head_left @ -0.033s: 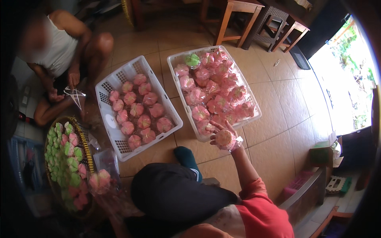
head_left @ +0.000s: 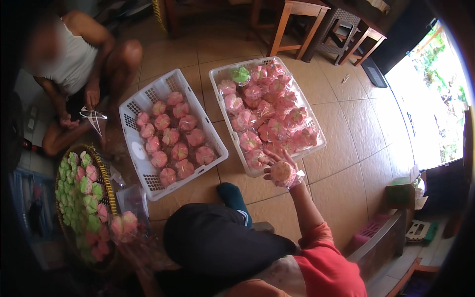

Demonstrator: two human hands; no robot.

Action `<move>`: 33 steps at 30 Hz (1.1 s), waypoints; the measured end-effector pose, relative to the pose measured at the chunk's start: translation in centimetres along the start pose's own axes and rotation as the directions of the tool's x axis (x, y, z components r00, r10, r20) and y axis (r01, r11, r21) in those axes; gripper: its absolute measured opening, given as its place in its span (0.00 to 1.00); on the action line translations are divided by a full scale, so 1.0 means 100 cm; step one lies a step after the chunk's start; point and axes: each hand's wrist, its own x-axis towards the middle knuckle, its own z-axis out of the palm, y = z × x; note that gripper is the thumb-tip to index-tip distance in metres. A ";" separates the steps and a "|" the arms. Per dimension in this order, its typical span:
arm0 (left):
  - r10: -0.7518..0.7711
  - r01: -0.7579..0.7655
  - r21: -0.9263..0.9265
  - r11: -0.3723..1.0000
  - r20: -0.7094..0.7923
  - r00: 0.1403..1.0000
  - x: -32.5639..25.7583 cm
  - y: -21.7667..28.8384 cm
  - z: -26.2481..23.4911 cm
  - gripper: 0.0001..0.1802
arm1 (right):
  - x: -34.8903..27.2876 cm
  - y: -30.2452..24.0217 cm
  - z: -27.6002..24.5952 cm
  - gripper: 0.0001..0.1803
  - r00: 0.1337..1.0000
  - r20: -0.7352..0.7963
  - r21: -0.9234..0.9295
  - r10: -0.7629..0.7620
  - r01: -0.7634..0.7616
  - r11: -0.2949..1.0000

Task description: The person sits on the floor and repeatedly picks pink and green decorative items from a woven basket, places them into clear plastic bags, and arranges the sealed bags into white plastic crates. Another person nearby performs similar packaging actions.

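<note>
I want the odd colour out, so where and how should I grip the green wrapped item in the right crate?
Probably by its rounded sides, from above: the green wrapped item sits by the far wall of the right crate, close to pink wrapped items, with its top exposed.

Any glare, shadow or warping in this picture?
In the head view, daylight bleaches the doorway and glares off the floor tiles; highlights speckle the wrapped pink treats; the woven basket sinks into shadow low down; straight edges bow near the rim.
</note>
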 end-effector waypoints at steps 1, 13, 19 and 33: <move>-0.026 0.017 0.138 0.990 0.063 0.998 0.004 -0.002 0.001 0.38 | -0.004 -0.004 0.002 0.39 0.996 -0.066 -0.047 -0.065 0.062 0.997; -0.043 -0.087 0.591 0.802 0.202 0.978 0.026 -0.020 0.028 0.37 | -0.043 -0.072 0.014 0.41 0.839 -0.191 -0.255 -0.510 0.459 0.851; -0.130 0.115 0.090 0.989 0.185 0.974 0.026 -0.018 0.028 0.41 | -0.045 -0.067 -0.005 0.41 0.837 -0.279 0.232 -0.470 0.534 0.813; -0.134 0.051 0.282 0.958 0.283 0.950 0.033 -0.022 0.033 0.44 | -0.051 -0.067 -0.023 0.39 0.852 -0.120 -0.233 -0.509 0.475 0.849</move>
